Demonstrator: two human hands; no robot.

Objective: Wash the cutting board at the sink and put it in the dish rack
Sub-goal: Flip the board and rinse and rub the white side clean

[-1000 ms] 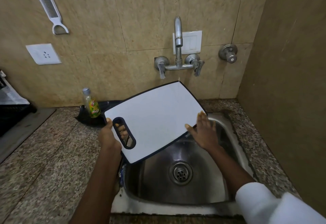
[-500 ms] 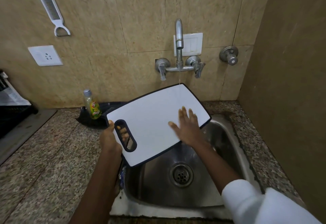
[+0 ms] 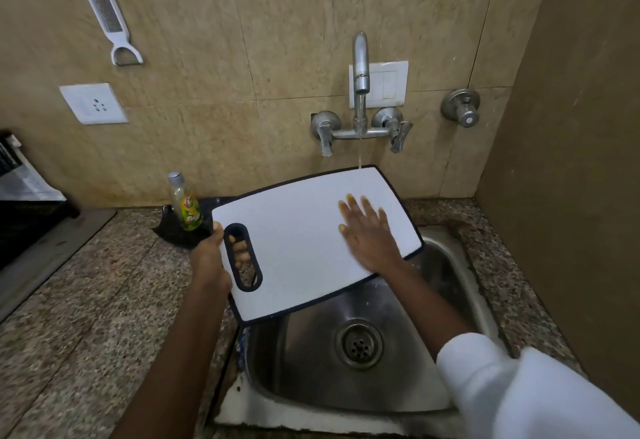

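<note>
the sink lies under both my hands. above it, the cutting board is tilted, its far corner under the tap's thin stream. my left hand grips through the handle slot; my right hand lies flat, spread on its face. stiff, light, probably slick wet: the slot's the sure hold.

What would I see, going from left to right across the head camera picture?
Wall socket → left hand gripping the cutting board → right hand flat on it → round wall valve.
</note>
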